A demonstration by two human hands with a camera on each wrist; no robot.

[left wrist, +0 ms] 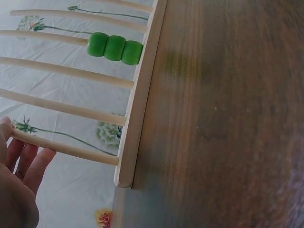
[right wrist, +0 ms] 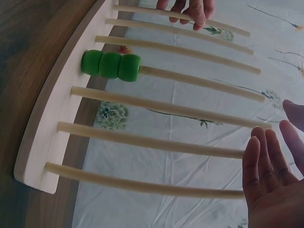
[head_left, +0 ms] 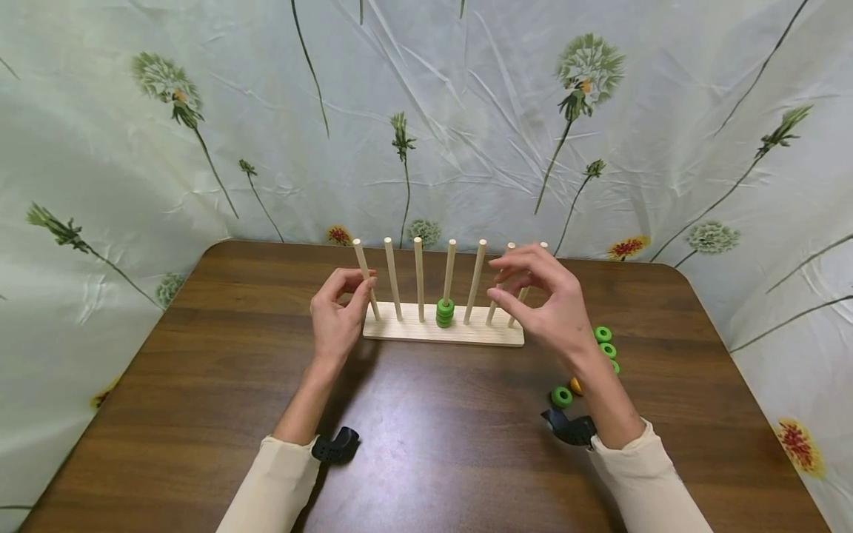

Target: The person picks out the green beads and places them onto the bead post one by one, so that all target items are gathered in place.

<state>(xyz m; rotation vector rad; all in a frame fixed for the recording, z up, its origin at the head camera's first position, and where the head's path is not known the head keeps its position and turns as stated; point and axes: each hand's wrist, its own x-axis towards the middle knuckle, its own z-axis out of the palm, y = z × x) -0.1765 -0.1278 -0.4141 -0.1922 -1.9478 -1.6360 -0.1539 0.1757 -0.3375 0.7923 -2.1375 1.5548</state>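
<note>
A pale wooden stand (head_left: 443,334) with several upright pegs sits across the far half of the table. Three green rings (head_left: 445,313) are stacked at the bottom of its middle peg (head_left: 449,270). At the left end, my left hand (head_left: 340,311) pinches the outermost peg (left wrist: 71,149) between thumb and fingers, well above the base. My right hand (head_left: 546,296) is raised by the pegs at the right end, partly covering them in the head view. Its fingers are loosely bent with a gap to the thumb, and nothing is between them (right wrist: 273,185).
Right of the stand, several loose green rings (head_left: 603,334) lie on the brown table (head_left: 426,429), partly hidden by my right forearm. Nearer me are another green ring (head_left: 561,397) and an orange piece (head_left: 576,386). A flower-printed cloth (head_left: 466,133) hangs behind the table.
</note>
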